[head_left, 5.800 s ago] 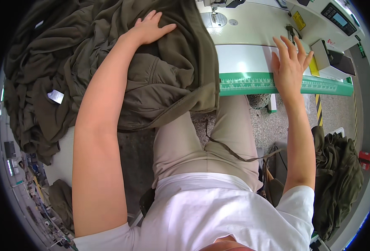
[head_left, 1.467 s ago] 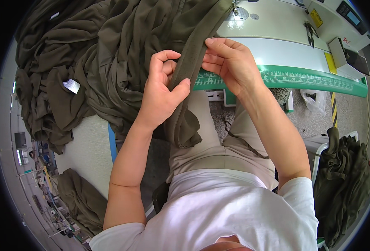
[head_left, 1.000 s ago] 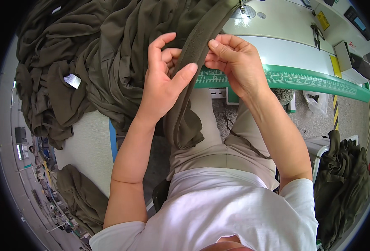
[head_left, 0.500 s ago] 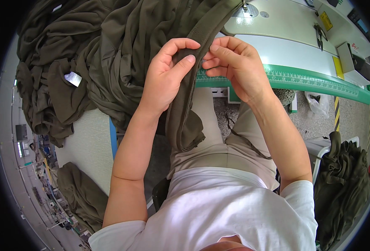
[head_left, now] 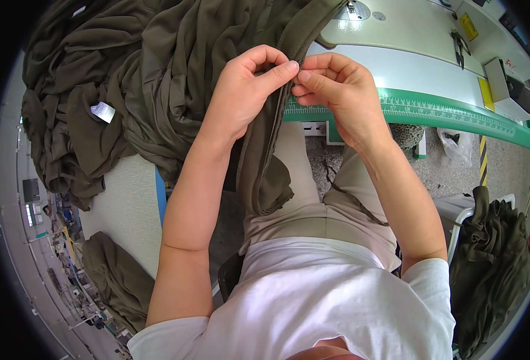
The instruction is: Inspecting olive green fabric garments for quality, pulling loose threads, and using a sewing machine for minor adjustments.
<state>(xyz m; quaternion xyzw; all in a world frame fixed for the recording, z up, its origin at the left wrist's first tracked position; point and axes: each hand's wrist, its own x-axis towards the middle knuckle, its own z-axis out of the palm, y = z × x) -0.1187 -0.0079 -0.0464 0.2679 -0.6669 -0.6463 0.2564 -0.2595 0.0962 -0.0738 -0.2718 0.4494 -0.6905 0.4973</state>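
A long folded band of dark olive fabric (head_left: 258,162) runs down from the sewing machine's metal plate (head_left: 354,11) and hangs over my lap in a loop. My left hand (head_left: 250,90) pinches the band's edge between thumb and forefinger. Close beside it, my right hand (head_left: 343,90) holds the same edge from the right, thumb pressed to forefinger and the other fingers curled. The fingertips of both hands nearly meet. Left of them a big heap of olive garments (head_left: 163,66) covers the table, with a white label (head_left: 103,112) showing on it.
A green ruler strip (head_left: 433,109) edges the machine table. Black snips (head_left: 458,48) and an open box (head_left: 511,87) are at the right. More olive cloth hangs over a bin (head_left: 490,270) at lower right, and another piece (head_left: 118,279) lies at lower left.
My left hand has moved slightly up and right, and its thumb has closed against its forefinger on the fabric edge. My right hand has barely shifted.
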